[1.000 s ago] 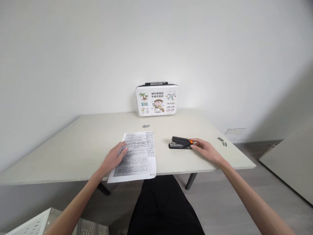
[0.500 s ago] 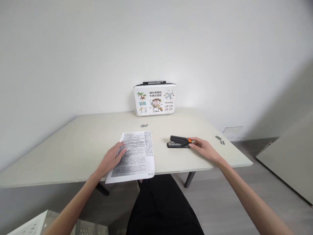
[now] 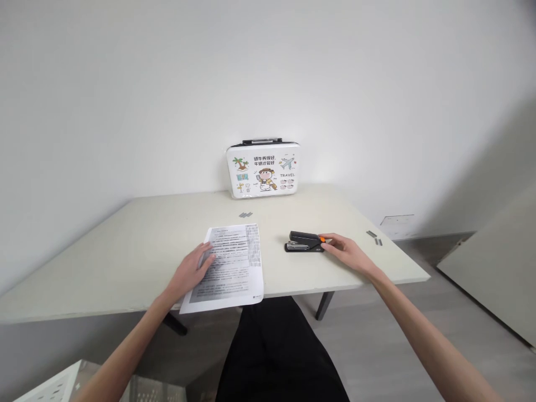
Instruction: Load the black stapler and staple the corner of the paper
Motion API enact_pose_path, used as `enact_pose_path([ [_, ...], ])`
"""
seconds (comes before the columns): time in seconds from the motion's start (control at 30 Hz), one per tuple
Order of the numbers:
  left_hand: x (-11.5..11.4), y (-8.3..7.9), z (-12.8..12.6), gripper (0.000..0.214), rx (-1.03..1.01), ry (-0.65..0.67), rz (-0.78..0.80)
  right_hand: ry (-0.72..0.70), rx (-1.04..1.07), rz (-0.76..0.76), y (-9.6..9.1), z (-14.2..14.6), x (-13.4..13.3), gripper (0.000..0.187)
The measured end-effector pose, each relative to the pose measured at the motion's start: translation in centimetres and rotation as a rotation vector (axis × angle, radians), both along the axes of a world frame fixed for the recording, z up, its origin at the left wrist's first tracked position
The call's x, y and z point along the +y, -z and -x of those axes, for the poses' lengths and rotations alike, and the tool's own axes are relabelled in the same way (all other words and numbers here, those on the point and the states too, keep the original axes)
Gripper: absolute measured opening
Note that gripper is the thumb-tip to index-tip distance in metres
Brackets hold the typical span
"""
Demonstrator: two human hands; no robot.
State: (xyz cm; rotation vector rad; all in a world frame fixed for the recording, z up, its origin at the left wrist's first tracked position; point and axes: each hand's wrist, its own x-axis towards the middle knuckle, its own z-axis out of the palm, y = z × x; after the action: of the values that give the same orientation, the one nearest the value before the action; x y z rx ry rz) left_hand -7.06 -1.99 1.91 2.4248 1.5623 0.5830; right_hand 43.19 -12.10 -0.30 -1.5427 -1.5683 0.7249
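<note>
A printed sheet of paper (image 3: 232, 268) lies near the front edge of the pale table (image 3: 125, 262), one corner hanging over the edge. My left hand (image 3: 192, 271) rests flat on the paper's left side, fingers spread. A black stapler (image 3: 304, 243) with an orange end lies to the right of the paper. My right hand (image 3: 345, 251) touches the stapler's orange end with its fingertips, fingers loosely extended, not wrapped round it.
A white case (image 3: 263, 169) with cartoon pictures and a black handle stands against the wall at the table's back. Loose staple strips lie in front of the case (image 3: 245, 214) and near the right edge (image 3: 374, 238). A white board (image 3: 498, 268) leans at the right.
Both hands stay where they were on the paper and at the stapler. Only the view has shifted slightly, so everything sits a little further left.
</note>
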Motion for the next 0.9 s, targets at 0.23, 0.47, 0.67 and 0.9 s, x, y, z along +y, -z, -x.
enact_pose_path([
  [0.23, 0.1, 0.2, 0.0, 0.065, 0.004, -0.001, -0.009, 0.102, 0.024, -0.046, 0.2, 0.9, 0.9, 0.057],
  [0.47, 0.1, 0.2, -0.2, 0.070, -0.002, -0.005, 0.004, 0.116, 0.026, -0.053, 1.0, 0.7, 1.4, 0.052],
  [0.67, 0.1, 0.1, -0.2, 0.068, 0.003, 0.006, 0.002, 0.124, 0.036, -0.051, 0.9, 0.9, 1.2, 0.051],
  [0.9, 0.0, 0.0, -0.2, 0.068, 0.019, 0.002, -0.003, 0.176, 0.023, -0.061, 0.5, 1.6, 1.0, 0.052],
])
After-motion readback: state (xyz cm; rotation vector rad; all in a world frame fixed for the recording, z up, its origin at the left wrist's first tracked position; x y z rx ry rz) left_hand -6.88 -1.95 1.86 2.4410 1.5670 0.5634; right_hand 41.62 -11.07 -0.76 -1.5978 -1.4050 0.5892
